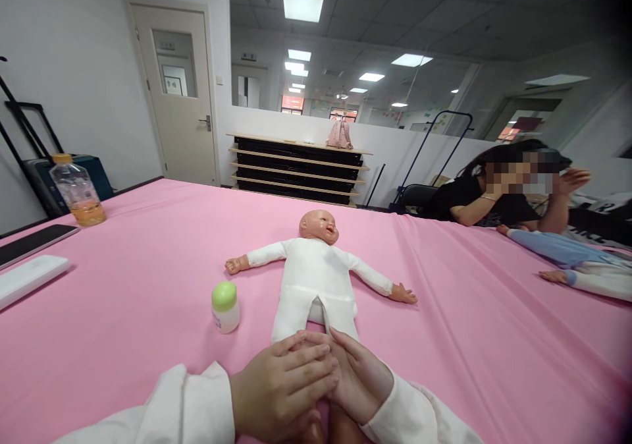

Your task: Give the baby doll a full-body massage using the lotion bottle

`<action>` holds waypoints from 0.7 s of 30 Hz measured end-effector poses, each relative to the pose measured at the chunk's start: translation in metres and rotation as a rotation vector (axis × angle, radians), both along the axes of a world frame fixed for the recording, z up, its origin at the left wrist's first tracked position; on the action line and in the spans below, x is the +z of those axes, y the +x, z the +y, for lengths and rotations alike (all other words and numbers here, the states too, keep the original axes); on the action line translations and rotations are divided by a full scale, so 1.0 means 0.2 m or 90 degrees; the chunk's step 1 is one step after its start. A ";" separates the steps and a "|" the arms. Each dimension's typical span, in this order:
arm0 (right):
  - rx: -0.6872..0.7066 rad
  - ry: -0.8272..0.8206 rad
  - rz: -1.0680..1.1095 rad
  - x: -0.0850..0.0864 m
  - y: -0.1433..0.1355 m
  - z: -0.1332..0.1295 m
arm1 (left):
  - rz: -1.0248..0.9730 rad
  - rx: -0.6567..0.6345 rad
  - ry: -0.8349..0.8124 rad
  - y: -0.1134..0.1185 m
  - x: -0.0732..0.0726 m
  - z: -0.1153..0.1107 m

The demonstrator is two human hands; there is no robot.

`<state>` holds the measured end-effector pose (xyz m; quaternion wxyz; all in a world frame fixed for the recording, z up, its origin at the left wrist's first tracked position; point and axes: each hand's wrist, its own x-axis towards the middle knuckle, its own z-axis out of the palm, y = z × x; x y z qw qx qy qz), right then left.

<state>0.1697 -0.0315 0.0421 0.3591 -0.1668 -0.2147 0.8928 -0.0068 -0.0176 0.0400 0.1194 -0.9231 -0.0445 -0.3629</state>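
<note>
A baby doll (pixel 316 269) in a white suit lies on its back on the pink-covered table, head away from me and arms spread. Just over its lower legs, my left hand (pixel 281 388) rests across the palm of my right hand (pixel 358 375). The fingers of my left hand are stretched out, with their backs showing. My right hand is palm up with its fingers extended, partly covered by the left. No object shows between the palms. A small bottle with a green cap (pixel 225 307) stands left of the doll's legs.
At the left edge are an orange-capped bottle (pixel 79 190), a dark flat device (pixel 34 245) and a white case (pixel 32 279). A person (pixel 494 194) sits at the far right behind another doll (pixel 573 259) in blue and white. Folds run along the pink cloth (pixel 474 312).
</note>
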 end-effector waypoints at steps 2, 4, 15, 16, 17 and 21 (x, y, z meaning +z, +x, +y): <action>-0.004 -0.002 -0.005 -0.01 0.01 0.01 | -0.009 -0.023 0.008 0.00 0.00 0.00; -0.006 -0.003 -0.021 -0.02 0.01 0.01 | 0.002 -0.050 0.019 0.00 0.00 0.00; -0.014 -0.042 -0.001 -0.03 0.01 0.00 | -0.038 -0.012 -0.008 0.00 0.00 0.01; -0.017 -0.039 -0.015 -0.03 0.01 0.00 | -0.031 -0.030 -0.006 0.00 0.01 0.01; -0.017 -0.036 -0.027 -0.03 0.01 0.01 | -0.015 -0.046 -0.002 0.00 0.01 0.01; -0.006 -0.036 -0.027 -0.01 0.01 0.01 | 0.045 -0.045 0.011 0.01 0.02 0.01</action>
